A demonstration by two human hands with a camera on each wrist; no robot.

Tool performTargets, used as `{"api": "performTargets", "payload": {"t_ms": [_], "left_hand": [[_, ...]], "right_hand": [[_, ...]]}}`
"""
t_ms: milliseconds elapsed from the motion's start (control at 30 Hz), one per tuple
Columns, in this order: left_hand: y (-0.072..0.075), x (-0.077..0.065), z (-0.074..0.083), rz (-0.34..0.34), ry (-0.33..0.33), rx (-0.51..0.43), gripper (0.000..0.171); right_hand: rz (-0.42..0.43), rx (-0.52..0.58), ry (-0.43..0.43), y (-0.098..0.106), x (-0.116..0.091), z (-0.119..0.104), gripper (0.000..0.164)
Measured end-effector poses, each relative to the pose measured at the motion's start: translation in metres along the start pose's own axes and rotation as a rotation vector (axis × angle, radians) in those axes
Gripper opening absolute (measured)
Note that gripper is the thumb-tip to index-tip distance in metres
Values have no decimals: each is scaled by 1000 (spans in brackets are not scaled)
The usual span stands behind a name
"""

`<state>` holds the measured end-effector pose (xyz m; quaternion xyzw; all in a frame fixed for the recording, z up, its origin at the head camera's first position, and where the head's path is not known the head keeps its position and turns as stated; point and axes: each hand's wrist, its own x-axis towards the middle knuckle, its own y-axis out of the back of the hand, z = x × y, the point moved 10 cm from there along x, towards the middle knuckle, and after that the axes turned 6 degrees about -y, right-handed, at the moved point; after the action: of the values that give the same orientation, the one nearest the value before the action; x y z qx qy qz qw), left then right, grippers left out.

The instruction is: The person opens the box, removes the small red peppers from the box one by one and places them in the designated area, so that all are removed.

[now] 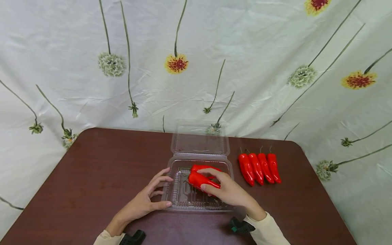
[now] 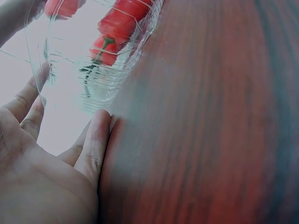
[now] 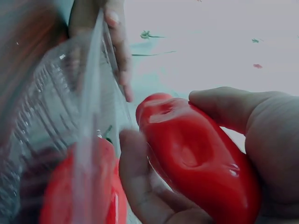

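My right hand (image 1: 225, 187) grips a red chili pepper (image 1: 196, 179) over the clear plastic clamshell container (image 1: 199, 207). In the right wrist view that pepper (image 3: 191, 149) is large and glossy, held between thumb and fingers. Another red pepper (image 1: 202, 167) lies in the container's back part; its green stem shows in the left wrist view, where the pepper (image 2: 122, 21) appears through the clear wall. At the container's left side, my left hand (image 1: 144, 199) has its fingers spread, with fingertips and thumb (image 2: 93, 140) right at the rim.
Several red peppers (image 1: 259, 167) with stems lie in a row on the brown table (image 1: 107, 170), right of the container. The container's hinged lid (image 1: 200, 139) stands raised at the back. A white floral cloth (image 1: 147, 85) hangs behind the table.
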<state>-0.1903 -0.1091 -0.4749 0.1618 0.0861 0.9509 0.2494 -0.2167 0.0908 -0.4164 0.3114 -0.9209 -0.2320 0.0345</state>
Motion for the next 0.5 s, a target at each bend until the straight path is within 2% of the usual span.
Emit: {"api": "performTargets", "payload": {"t_ms": [100,233,500], "left_hand": [[0,1,2,-2,-10,-2,60],[0,1,3,-3,-22,-3,60],[0,1,2,-3,-19,-8,61]], "right_hand": [[-4,67,-17,7,-4,2,49],[26,95,-31,19,-11,3,55],[12,166,9,31,-25,4,53]]}}
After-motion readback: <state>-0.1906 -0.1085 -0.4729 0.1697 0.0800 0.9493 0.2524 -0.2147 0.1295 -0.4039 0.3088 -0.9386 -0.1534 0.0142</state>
